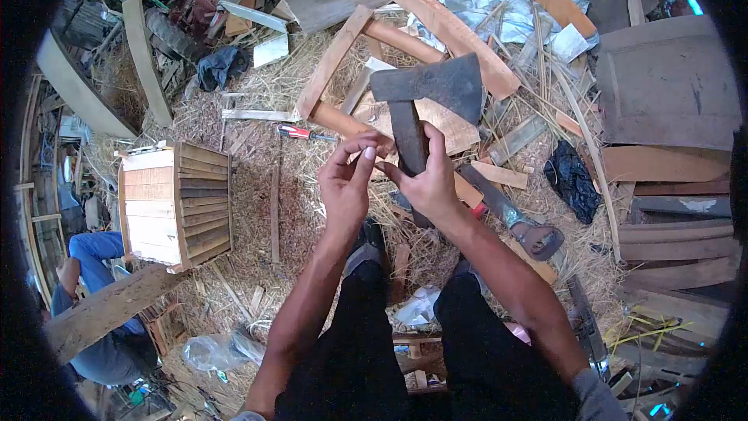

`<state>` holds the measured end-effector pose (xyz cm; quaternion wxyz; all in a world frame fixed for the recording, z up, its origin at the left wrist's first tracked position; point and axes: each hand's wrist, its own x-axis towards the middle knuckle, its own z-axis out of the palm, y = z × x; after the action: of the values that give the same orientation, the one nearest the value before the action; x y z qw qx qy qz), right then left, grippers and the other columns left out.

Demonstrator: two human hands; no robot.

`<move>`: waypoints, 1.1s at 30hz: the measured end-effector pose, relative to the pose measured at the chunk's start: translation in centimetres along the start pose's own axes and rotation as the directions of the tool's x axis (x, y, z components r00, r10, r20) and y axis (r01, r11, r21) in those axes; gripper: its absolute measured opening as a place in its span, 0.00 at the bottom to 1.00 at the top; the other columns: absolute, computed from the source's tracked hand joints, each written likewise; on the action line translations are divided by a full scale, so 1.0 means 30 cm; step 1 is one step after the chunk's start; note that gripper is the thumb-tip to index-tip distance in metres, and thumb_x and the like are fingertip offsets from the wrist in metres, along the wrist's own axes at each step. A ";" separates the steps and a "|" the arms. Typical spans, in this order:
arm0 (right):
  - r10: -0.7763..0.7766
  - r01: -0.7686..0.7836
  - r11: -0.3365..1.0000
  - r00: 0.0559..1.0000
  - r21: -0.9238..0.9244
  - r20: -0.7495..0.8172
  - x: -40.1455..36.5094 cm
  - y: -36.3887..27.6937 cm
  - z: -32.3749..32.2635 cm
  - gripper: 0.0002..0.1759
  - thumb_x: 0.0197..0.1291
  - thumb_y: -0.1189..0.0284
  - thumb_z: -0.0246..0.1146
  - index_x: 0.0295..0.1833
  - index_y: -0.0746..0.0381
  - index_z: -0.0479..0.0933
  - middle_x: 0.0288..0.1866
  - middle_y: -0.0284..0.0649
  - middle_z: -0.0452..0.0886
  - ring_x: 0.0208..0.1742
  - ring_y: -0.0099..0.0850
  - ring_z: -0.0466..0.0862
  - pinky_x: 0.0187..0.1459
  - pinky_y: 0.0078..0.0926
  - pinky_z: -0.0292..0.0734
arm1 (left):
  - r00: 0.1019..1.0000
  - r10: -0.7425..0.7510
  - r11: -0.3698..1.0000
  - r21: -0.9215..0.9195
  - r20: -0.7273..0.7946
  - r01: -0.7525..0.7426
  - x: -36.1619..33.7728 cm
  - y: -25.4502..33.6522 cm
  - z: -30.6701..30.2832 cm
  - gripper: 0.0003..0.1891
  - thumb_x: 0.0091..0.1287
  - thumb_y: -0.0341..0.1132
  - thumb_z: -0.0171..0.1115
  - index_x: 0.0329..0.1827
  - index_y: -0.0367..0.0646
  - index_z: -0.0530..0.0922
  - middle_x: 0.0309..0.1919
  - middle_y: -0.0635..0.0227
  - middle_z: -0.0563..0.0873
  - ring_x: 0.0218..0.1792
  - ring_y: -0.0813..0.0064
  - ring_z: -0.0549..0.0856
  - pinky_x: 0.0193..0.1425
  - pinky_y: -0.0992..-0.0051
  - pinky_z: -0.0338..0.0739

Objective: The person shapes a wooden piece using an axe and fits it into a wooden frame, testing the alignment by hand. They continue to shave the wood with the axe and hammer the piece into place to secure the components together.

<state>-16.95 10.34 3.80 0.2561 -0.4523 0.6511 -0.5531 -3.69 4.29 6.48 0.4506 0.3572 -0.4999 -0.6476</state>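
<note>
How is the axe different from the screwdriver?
The axe is much bigger than the screwdriver. The axe looks dark, but the screwdriver is red and white at one end. The right hand holds the axe up, while the screwdriver lies on the ground. Both are tools.

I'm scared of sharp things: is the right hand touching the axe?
Touching. The head view shows the right hand gripping the axe by its handle.

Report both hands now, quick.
Left hand: fingers curled toward the thumb; whether they pinch anything cannot be told.
Right hand: closed, holding the axe by its handle.
</note>
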 end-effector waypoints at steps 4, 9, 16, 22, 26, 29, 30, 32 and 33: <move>0.004 -0.004 1.000 1.000 0.021 0.009 -0.027 0.029 -0.031 0.43 0.53 0.73 0.77 0.69 0.66 0.59 0.51 0.56 0.81 0.52 0.48 0.85 0.51 0.42 0.80 | 0.996 -0.090 0.994 -0.061 0.019 0.091 -0.061 0.021 0.033 0.06 0.74 0.24 0.59 0.49 0.35 0.81 0.59 0.57 0.82 0.61 0.69 0.80 0.68 0.67 0.74; -0.048 0.047 0.994 0.999 0.098 0.013 -0.047 0.103 -0.051 0.43 0.53 0.74 0.77 0.69 0.67 0.59 0.53 0.52 0.81 0.55 0.42 0.84 0.55 0.37 0.79 | 0.984 -0.146 0.988 -0.031 0.102 0.150 -0.074 0.048 0.054 0.05 0.74 0.23 0.59 0.49 0.35 0.81 0.62 0.57 0.79 0.63 0.69 0.79 0.69 0.67 0.73; 0.061 -0.063 0.994 0.998 0.095 0.023 -0.056 0.113 -0.025 0.44 0.52 0.73 0.78 0.69 0.67 0.60 0.56 0.53 0.80 0.55 0.42 0.85 0.55 0.37 0.80 | 0.996 0.067 0.706 0.703 0.064 -0.093 -0.011 0.240 -0.003 0.05 0.68 0.27 0.67 0.45 0.41 0.86 0.51 0.66 0.86 0.45 0.79 0.82 0.46 0.78 0.75; 0.025 -0.028 0.997 0.999 0.071 0.036 -0.051 0.115 -0.040 0.43 0.53 0.74 0.77 0.69 0.68 0.60 0.55 0.53 0.80 0.56 0.42 0.85 0.54 0.37 0.81 | 0.959 0.112 0.742 0.621 0.259 -0.254 0.103 0.167 0.022 0.12 0.64 0.26 0.72 0.50 0.41 0.87 0.36 0.67 0.90 0.37 0.79 0.85 0.43 0.77 0.77; 0.034 -0.038 0.990 0.999 0.133 0.032 -0.053 0.115 -0.034 0.42 0.53 0.74 0.77 0.69 0.69 0.60 0.55 0.53 0.80 0.55 0.40 0.85 0.55 0.36 0.81 | 0.942 0.104 0.717 0.633 0.318 -0.293 0.110 0.131 0.008 0.09 0.61 0.24 0.73 0.44 0.39 0.88 0.37 0.66 0.90 0.36 0.78 0.87 0.43 0.76 0.80; 0.050 -0.055 0.988 0.998 0.141 0.037 -0.057 0.125 -0.032 0.42 0.54 0.74 0.77 0.69 0.68 0.60 0.55 0.53 0.81 0.55 0.39 0.85 0.55 0.35 0.81 | 0.924 0.137 0.707 0.617 0.358 -0.344 0.110 0.110 0.003 0.07 0.61 0.23 0.72 0.41 0.38 0.87 0.36 0.66 0.90 0.38 0.76 0.87 0.44 0.74 0.79; 0.060 -0.066 0.985 0.997 0.158 0.040 -0.056 0.126 -0.031 0.42 0.54 0.74 0.77 0.69 0.68 0.60 0.55 0.53 0.81 0.55 0.39 0.85 0.55 0.35 0.81 | 0.915 0.156 0.704 0.608 0.373 -0.368 0.110 0.107 0.005 0.06 0.61 0.23 0.72 0.40 0.38 0.87 0.36 0.66 0.90 0.39 0.75 0.87 0.45 0.74 0.79; 0.036 -0.042 0.986 0.998 0.160 0.043 -0.054 0.128 -0.033 0.42 0.54 0.74 0.77 0.69 0.68 0.60 0.55 0.52 0.81 0.55 0.38 0.85 0.55 0.35 0.81 | 0.890 0.173 0.643 0.636 0.423 -0.427 0.110 0.114 0.010 0.06 0.61 0.23 0.71 0.40 0.39 0.86 0.36 0.65 0.90 0.41 0.73 0.87 0.46 0.73 0.79; 0.025 -0.031 0.987 0.999 0.160 0.042 -0.055 0.126 -0.034 0.42 0.54 0.74 0.77 0.69 0.68 0.60 0.55 0.52 0.81 0.55 0.38 0.85 0.55 0.35 0.81 | 0.876 0.178 0.612 0.646 0.449 -0.456 0.111 0.116 0.012 0.05 0.61 0.23 0.71 0.39 0.39 0.86 0.36 0.65 0.90 0.42 0.72 0.87 0.47 0.72 0.79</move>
<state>-18.20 12.18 0.19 0.3126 -0.4320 0.6053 -0.5910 -4.35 0.96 9.90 0.2836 0.2942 -0.8428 -0.3501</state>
